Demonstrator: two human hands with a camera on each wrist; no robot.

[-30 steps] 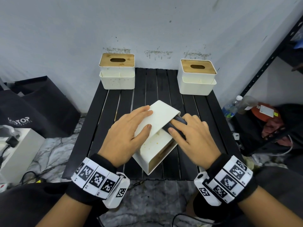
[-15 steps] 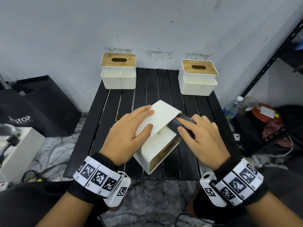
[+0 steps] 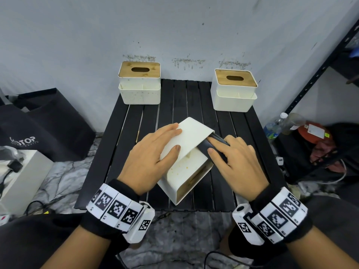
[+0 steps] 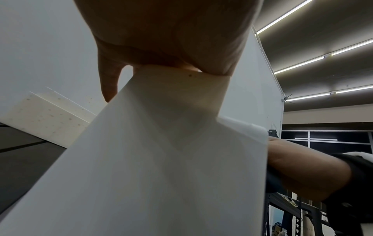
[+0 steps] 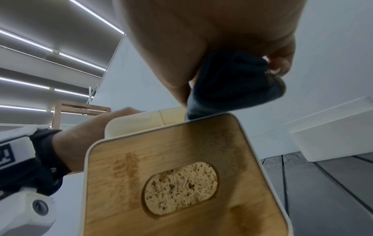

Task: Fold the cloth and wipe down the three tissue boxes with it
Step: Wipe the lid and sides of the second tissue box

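Middle tissue box [image 3: 186,162] tipped on side at tabletop [image 3: 194,98] centre, wooden lid [image 5: 181,175] faced toward right wrist. Box steadied by left hand [image 3: 151,160], fingers spread flat on upturned white face. Dark cloth [image 3: 208,148] pressed by right hand [image 3: 237,164] against box's right edge, bunched under curled fingers.

Risks, judged:
- Box shoved off near tabletop edge if wipe pressure exceeds left-hand bracing.
- Fold lost as cloth bunches; specks smeared, not lifted.
- Lid possibly dislodged while box lies sideways.

Two rear boxes [image 3: 139,84] [image 3: 234,90] upright by wall, apparently unwiped.
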